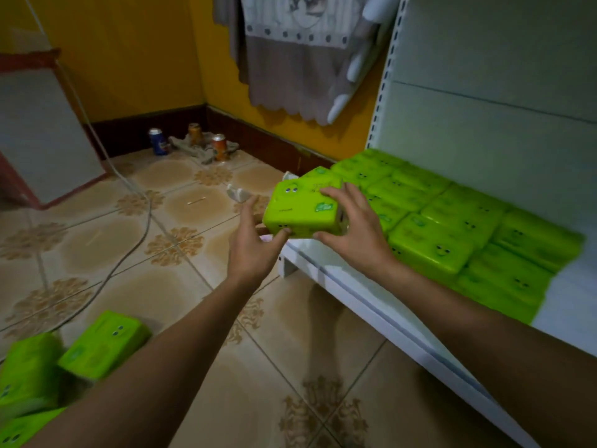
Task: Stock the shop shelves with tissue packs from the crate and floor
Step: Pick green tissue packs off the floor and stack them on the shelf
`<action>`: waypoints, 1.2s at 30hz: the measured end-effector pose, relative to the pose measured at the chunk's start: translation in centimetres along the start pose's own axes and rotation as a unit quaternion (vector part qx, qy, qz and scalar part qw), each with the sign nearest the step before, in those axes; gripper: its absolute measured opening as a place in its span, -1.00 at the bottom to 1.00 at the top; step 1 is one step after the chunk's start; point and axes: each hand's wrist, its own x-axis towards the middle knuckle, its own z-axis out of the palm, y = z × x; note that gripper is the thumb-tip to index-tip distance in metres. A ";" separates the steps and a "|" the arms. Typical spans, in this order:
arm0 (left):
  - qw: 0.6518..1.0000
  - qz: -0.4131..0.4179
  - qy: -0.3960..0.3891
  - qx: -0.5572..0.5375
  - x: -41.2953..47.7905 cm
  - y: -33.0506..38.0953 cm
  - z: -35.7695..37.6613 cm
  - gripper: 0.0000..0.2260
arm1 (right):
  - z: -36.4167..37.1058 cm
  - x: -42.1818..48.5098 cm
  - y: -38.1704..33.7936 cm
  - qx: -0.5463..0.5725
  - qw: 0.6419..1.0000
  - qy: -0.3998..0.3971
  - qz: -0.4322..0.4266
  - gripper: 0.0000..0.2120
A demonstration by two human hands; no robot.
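Note:
A bright green tissue pack (pixel 298 206) sits tilted at the left end of the white shelf (pixel 342 279). My right hand (pixel 350 221) grips it from the right, fingers over its top and thumb on the front face. My left hand (pixel 255 236) is beside the pack's left end, thumb touching its lower front edge and fingers reaching under it. Several green packs (pixel 452 221) lie in rows along the shelf to the right. More green packs (pixel 100 347) lie on the tiled floor at the lower left.
Three drink cans (pixel 219 147) and a grey rag stand by the dark skirting at the yellow wall. A grey cable (pixel 142 221) trails across the floor. A cloth (pixel 290 53) hangs next to the shelf's perforated upright. A red-framed white panel (pixel 42 130) leans at left.

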 end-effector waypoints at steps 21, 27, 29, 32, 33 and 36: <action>0.885 0.196 -0.315 0.279 -5.8 -1.2 14.9 -0.29 | -19.3 -9.7 14.1 -0.079 0.917 0.306 0.243 -0.42; 0.884 0.179 -0.305 0.307 -6.6 -1.5 15.6 -0.27 | -17.2 -12.4 17.0 -0.095 0.920 0.249 0.287 -0.42; 0.884 0.182 -0.307 0.303 -6.5 -1.5 15.7 -0.28 | -16.8 -12.7 17.9 -0.095 0.918 0.221 0.315 -0.38; 0.889 0.167 -0.308 0.294 -5.9 -1.7 15.3 -0.28 | -16.6 -12.5 18.6 -0.124 0.913 0.189 0.341 -0.32; 0.889 0.167 -0.308 0.294 -5.8 -1.9 15.2 -0.29 | -16.5 -12.3 18.7 -0.134 0.911 0.183 0.344 -0.31; 0.890 0.168 -0.310 0.290 -5.6 -2.4 14.9 -0.30 | -16.1 -11.5 18.7 -0.154 0.907 0.167 0.356 -0.30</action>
